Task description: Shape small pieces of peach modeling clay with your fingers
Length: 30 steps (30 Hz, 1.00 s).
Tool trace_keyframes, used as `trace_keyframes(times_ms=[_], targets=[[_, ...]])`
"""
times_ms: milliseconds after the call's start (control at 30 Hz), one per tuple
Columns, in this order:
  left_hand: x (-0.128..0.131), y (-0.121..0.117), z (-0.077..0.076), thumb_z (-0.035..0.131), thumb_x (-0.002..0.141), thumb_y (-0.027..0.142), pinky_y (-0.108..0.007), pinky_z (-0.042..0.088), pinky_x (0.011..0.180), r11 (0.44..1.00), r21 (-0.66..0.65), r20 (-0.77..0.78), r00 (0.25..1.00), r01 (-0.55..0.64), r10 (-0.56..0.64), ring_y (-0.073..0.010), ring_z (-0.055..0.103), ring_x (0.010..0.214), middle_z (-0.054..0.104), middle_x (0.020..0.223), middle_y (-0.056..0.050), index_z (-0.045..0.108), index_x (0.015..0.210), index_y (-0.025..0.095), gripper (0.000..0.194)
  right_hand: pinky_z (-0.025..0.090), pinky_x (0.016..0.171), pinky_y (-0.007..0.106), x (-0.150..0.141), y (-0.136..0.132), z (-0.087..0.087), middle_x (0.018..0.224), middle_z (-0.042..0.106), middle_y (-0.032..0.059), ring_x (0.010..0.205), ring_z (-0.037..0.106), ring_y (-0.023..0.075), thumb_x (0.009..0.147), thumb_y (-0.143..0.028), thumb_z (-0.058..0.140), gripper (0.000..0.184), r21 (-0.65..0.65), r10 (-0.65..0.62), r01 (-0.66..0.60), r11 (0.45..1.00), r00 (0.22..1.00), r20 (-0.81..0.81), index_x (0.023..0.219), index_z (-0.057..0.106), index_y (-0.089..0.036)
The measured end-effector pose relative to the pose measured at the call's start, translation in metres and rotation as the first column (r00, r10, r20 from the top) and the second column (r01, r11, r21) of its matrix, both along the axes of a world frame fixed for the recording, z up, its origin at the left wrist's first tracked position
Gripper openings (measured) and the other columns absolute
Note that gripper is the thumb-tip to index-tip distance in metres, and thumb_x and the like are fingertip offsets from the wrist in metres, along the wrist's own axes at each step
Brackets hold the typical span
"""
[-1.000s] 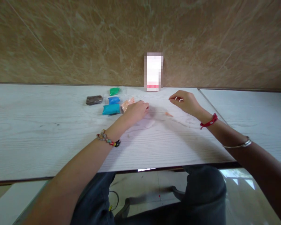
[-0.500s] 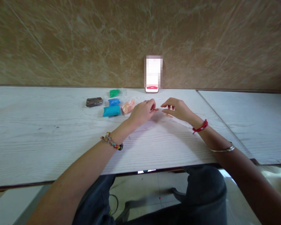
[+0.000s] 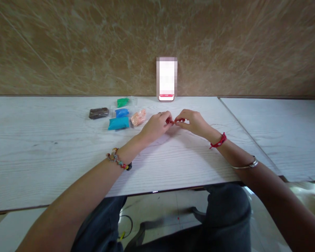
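One small orange clay-like strip [image 3: 173, 122] is pinched by the left hand [image 3: 156, 125] and right hand [image 3: 193, 121] and could be torn by overpulling.

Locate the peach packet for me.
In the head view, the peach packet lies on the white table, left of centre, between the turquoise packet and the left hand.

White table [image 3: 55, 168]: brown packet [image 3: 99, 113], green packet [image 3: 123, 102], blue packet [image 3: 122, 112], teal packet [image 3: 118, 123], peach packet [image 3: 138, 118]; upright phone [image 3: 166, 80].
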<state>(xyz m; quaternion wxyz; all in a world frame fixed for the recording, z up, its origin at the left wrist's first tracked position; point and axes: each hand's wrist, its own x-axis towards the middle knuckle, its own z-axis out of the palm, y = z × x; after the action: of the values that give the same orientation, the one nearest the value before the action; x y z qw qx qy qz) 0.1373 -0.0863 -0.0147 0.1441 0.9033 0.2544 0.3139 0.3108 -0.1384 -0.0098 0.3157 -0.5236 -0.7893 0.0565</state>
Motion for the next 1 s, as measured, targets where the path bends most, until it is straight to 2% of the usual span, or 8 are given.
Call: trace_keyframes(times_ms=[133,300,533,767,1000], targets=[[-0.0003,0.0015,-0.0010,0.055,0.081,0.018,-0.024,0.043,0.068,1.000,0.001,-0.045,0.999,0.008,-0.008,-0.0115,0.057,0.076,0.064,0.083,-0.002,0.055,0.083,0.016,0.003,0.038,0.065,0.026,-0.0006,0.0010,-0.0009,0.074,0.059,0.0028,0.068,0.050,0.0110,0.081,-0.018,0.054,0.012,0.026,-0.018,0.018,0.999,1.000,0.006,0.075,0.065,-0.015],[-0.0013,0.0033,-0.0033,0.048,0.086,0.024,-0.027,0.043,0.070,1.000,0.025,-0.118,0.993,-0.015,0.018,-0.0140,0.058,0.079,0.065,0.088,-0.003,0.058,0.091,0.017,0.013,0.037,0.064,0.026,-0.0015,0.0014,-0.0015,0.075,0.057,0.0024,0.067,0.048,0.0110,0.081,-0.022,0.055,0.010,0.027,-0.050,0.050,0.998,0.999,0.001,0.075,0.061,-0.017],[-0.0004,0.0035,-0.0038,0.045,0.087,0.021,-0.026,0.043,0.069,0.998,0.057,-0.119,0.992,-0.024,0.031,-0.0138,0.058,0.079,0.065,0.087,-0.004,0.059,0.087,0.016,0.015,0.038,0.066,0.026,-0.0043,-0.0009,-0.0020,0.078,0.057,0.0028,0.069,0.049,0.0115,0.081,-0.022,0.056,0.009,0.036,-0.033,0.033,0.999,0.999,0.008,0.085,0.062,-0.016],[-0.0001,-0.0008,-0.0008,0.044,0.088,0.024,-0.027,0.043,0.069,0.998,0.055,-0.149,0.988,-0.034,0.041,-0.0155,0.058,0.083,0.065,0.090,-0.005,0.059,0.091,0.016,0.018,0.039,0.066,0.026,-0.0076,-0.0021,0.0002,0.074,0.058,0.0028,0.069,0.050,0.0114,0.082,-0.017,0.053,0.015,0.045,-0.051,0.051,0.998,0.999,0.001,0.072,0.063,-0.016],[-0.0008,0.0002,-0.0007,0.041,0.089,0.024,-0.027,0.044,0.069,0.996,0.085,-0.202,0.978,-0.030,0.047,-0.0163,0.058,0.084,0.064,0.092,-0.006,0.060,0.093,0.016,0.021,0.039,0.068,0.027,-0.0075,-0.0007,-0.0026,0.077,0.057,0.0055,0.070,0.050,0.0129,0.087,-0.020,0.045,0.023,0.036,-0.110,0.108,0.994,0.990,0.084,0.075,0.064,-0.014]])
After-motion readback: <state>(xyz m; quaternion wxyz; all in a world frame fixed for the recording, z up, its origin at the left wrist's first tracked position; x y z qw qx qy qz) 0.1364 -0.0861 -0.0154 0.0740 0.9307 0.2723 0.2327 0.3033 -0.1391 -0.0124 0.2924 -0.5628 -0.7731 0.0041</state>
